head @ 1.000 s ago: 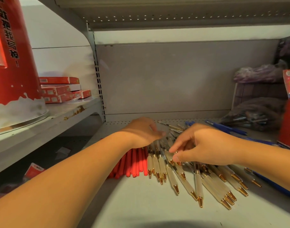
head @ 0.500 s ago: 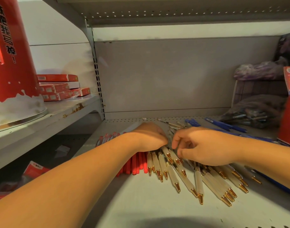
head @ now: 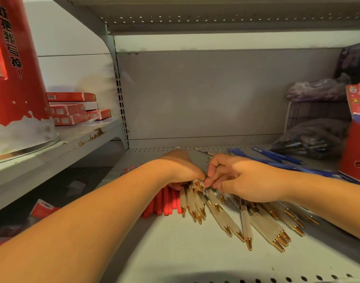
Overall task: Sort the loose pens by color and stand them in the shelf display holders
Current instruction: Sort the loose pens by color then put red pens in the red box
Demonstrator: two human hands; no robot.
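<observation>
White pens (head: 256,221) lie fanned flat on the shelf (head: 175,256) between red pens (head: 164,203) and blue pens (head: 277,158), left hand (head: 179,166) covering their upper ends with fingers hidden, right hand (head: 242,178) fingertips (head: 208,182) apparently pinching one; a tug could scatter tangled neighbours into the red group.

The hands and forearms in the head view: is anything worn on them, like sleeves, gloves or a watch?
Nothing worn shows. The left hand and right hand are bare, without gloves or visible rings. The left forearm and right forearm are bare up to the frame edge: no sleeve, watch or bracelet.
</observation>
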